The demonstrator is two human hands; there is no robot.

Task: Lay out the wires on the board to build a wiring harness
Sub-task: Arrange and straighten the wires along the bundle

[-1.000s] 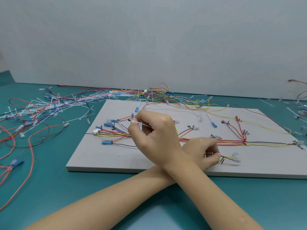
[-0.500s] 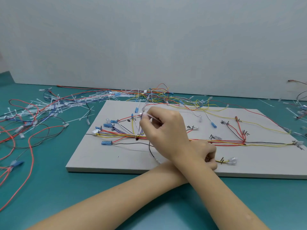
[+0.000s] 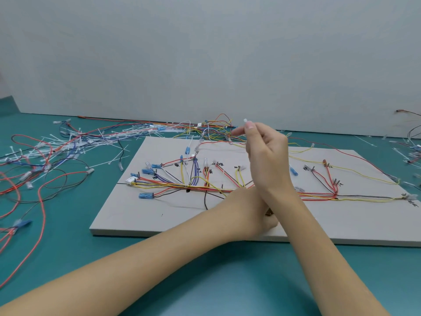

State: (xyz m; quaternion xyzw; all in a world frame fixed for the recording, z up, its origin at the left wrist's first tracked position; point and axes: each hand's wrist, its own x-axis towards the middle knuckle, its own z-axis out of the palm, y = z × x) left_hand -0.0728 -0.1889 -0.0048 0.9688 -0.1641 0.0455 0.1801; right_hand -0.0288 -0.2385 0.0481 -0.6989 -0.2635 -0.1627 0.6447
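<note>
Over the grey board, crossed forearms: the right hand, raised above the far edge, pinches a small white cable tie. The left hand rests on the bundled wires mid-board; its grip cannot be made out.

Two bare forearms, no sleeves, bare hands, short plain nails

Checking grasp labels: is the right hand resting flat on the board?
No: the right hand is raised above the board, pinching a small white piece.
</note>
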